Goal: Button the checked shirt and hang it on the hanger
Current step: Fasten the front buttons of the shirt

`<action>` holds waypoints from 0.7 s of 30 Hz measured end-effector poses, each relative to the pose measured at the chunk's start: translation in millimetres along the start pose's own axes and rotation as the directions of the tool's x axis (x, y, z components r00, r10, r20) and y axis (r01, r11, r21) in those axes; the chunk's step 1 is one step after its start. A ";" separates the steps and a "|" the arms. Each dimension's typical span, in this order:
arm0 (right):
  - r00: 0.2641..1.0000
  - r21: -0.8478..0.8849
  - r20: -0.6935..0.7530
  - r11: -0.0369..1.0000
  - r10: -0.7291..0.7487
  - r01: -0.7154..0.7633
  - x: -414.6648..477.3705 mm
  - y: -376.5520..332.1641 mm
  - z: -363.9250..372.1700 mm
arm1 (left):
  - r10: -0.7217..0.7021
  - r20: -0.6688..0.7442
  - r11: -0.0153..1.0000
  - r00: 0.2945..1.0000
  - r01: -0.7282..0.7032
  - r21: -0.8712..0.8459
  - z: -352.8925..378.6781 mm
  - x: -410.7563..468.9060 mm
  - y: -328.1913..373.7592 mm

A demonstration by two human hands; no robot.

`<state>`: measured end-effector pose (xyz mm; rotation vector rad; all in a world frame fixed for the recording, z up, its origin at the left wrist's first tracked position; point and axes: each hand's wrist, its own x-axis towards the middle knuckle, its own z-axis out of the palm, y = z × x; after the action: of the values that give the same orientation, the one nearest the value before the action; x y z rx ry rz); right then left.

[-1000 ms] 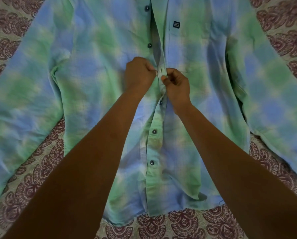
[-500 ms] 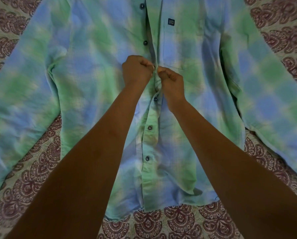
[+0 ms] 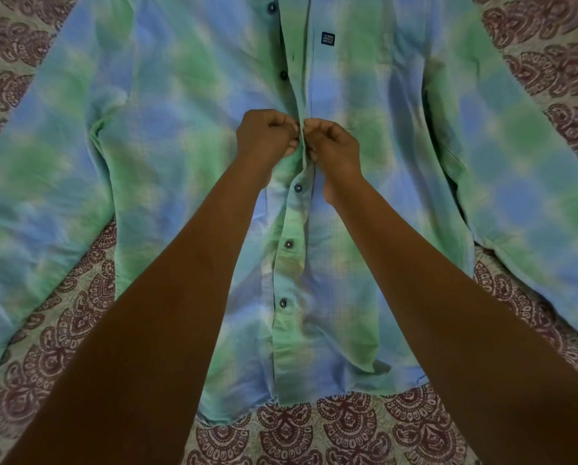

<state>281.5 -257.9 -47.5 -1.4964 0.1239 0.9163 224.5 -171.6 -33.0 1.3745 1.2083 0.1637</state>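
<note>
Pinching shirt (image 3: pixel 180 129) placket (image 3: pixel 303 102) with left hand (image 3: pixel 264 135) and right hand (image 3: pixel 336 146), fingers curled; three lower buttons (image 3: pixel 289 244) done, two upper buttons (image 3: pixel 283 75), hanging pending.

One wide-angle head view looks down and forward over the near edge of the bedspread (image 3: pixel 297 437). It sits close: the checked shirt (image 3: pixel 180 129) nearly fills it.

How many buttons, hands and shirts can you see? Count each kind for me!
5 buttons
2 hands: left hand, right hand
1 checked shirt
Total: 8
</note>
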 end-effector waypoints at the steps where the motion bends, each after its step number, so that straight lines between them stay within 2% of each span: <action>1: 1.000 0.004 0.012 1.000 -0.002 0.002 -0.2 0.0 -1.1 | -0.002 0.010 1.000 1.000 0.002 -0.007 -1.1 -0.1 0.7; 6: 0.998 0.004 0.030 0.998 -0.058 0.058 -1.2 5.3 0.7 | 0.001 0.046 0.999 0.999 0.001 -0.043 -8.4 -1.0 5.0; 10: 0.978 -0.057 0.017 0.977 -0.207 0.207 -2.4 12.2 4.6 | 0.033 0.015 0.998 0.999 -0.034 0.060 -10.8 2.0 7.0; 13: 0.981 -0.092 0.012 0.977 -0.193 0.194 -0.4 11.1 5.8 | 0.068 0.005 0.994 0.998 -0.068 0.087 -12.7 2.4 7.4; 16: 0.984 -0.122 0.024 0.977 -0.175 0.176 1.9 6.9 4.9 | 0.080 -0.007 0.996 0.997 -0.080 0.045 -14.8 2.7 8.0; 21: 0.965 -0.192 0.019 0.946 -0.261 0.260 2.3 2.0 5.6 | 0.048 -0.025 0.999 0.999 -0.047 0.013 -14.1 4.0 12.7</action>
<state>279.3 -252.3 -49.7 -1.6496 -0.1605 0.7245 222.9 -156.1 -21.5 1.4165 1.2003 0.2077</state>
